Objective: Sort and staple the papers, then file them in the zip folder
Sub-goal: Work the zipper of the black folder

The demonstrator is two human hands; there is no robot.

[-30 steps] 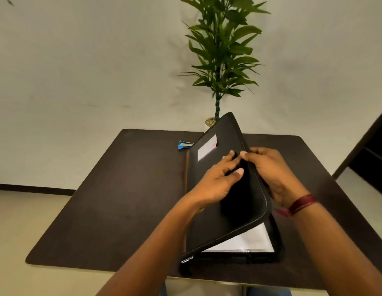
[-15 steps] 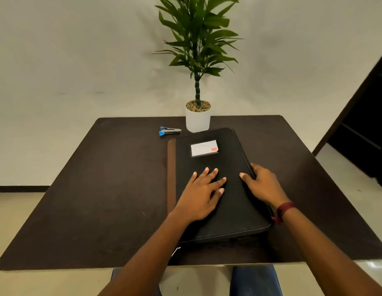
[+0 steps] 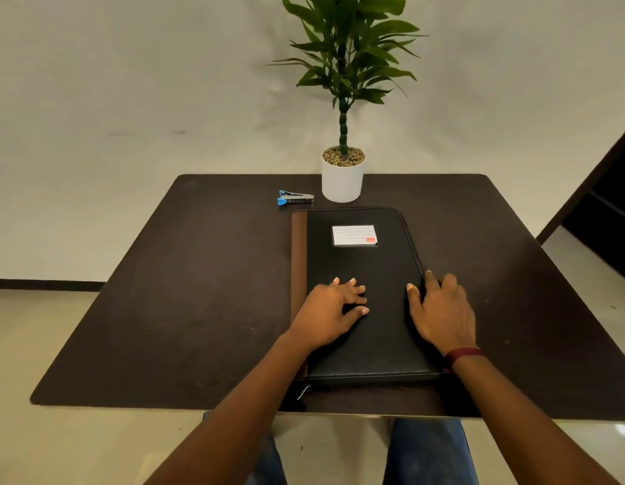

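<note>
The zip folder (image 3: 360,271) lies closed, so whatever it holds is hidden. The writing on its white label (image 3: 354,235) is too small to read. The left forearm (image 3: 265,376) covers the folder's near left corner, and only a sliver of the metal zip pull (image 3: 303,392) shows beside it. The fingers of the right hand (image 3: 442,309) drop over the folder's right edge, their tips partly out of sight. The plant (image 3: 346,50) is cut off by the top edge, and both arms by the bottom edge.
</note>
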